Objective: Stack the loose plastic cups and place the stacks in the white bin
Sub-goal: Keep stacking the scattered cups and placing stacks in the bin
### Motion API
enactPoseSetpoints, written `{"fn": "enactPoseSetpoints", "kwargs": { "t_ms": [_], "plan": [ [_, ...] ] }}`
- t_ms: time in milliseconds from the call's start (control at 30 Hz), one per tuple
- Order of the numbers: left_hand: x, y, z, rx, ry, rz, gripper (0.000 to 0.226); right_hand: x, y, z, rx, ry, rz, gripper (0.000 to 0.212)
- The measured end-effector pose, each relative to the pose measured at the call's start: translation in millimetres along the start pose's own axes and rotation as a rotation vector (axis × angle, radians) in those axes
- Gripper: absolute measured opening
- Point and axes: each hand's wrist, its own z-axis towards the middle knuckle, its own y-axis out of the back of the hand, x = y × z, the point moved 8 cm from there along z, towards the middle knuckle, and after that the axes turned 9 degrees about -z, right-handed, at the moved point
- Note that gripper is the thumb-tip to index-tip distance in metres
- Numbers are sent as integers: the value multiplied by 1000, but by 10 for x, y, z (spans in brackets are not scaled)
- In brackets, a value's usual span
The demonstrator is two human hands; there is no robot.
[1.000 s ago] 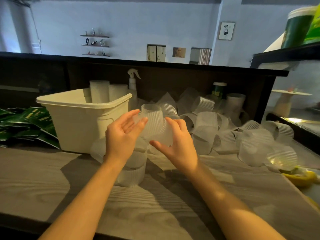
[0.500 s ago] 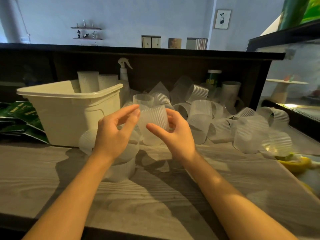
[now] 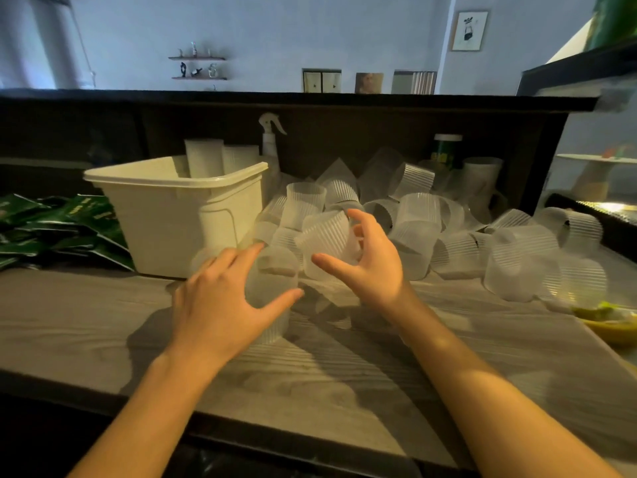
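Head view: right hand [image 3: 370,267] grips a loose cup [image 3: 325,241]; left hand [image 3: 220,305], fingers spread, cups the stack [image 3: 274,291] on the surface [image 3: 103,322]. Stacking step; next, likely seat cup squarely on stack.

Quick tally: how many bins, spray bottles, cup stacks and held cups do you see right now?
white bin: 1
spray bottle: 1
cup stacks in the bin: 2
counter stack by the left hand: 1
held cup in the right hand: 1
Total: 6
The loose pile overlaps too much to count.
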Motion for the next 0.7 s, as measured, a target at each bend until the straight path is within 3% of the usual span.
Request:
{"fn": "enactPoseSetpoints", "kwargs": {
  "t_ms": [133, 233, 433, 600, 700],
  "plan": [
    [-10, -80, -123, 94, 66, 117, 82, -84, -40, -6, 131, -40, -91, 98],
    [19, -106, -121, 63, 38, -77, 74, -97, -6, 0, 152, -54, -90, 90],
    [15, 95, 3, -165, 57, -485, 71, -73, -19, -22, 244, -57, -101, 79],
    [-147, 162, 286, -229, 46, -702, 64, 11, -154, -111, 403, -17, -54, 78],
    [-257, 80, 446, -223, 4, -700, 56, 60, -169, -126, 415, 27, -41, 82]
  ]
}}
